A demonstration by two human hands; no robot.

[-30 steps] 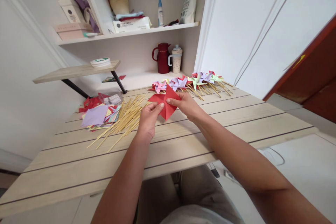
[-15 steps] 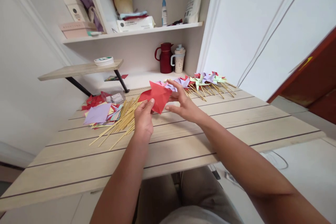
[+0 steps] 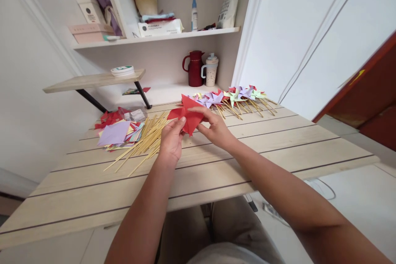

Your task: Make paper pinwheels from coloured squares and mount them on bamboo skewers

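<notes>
Room: white walls, a door panel on the right, built-in white shelves (image 3: 173, 35) at the back with bottles and a soft toy.
Table: pale plank tabletop (image 3: 216, 165), pretty much filling the view.
Side shelf: small wooden one (image 3: 93, 80) on black brackets, back left.
Sticks: loose heap of bamboo sticks (image 3: 142, 142) just left of the hands.
Paper stack: coloured squares (image 3: 116, 134), lilac on top, touching the sticks.
Finished pinwheels: a row (image 3: 235, 95) at the far edge.
Jug and cup: red jug (image 3: 194, 68), speckled cup (image 3: 211, 70) beside it.
Red paper: red pinwheel (image 3: 187, 116) held just above the table, mid-far.
Left hand (image 3: 171, 142): pinching its lower left edge.
Right hand (image 3: 215, 130): fingers curled on its right side, gripping.
</notes>
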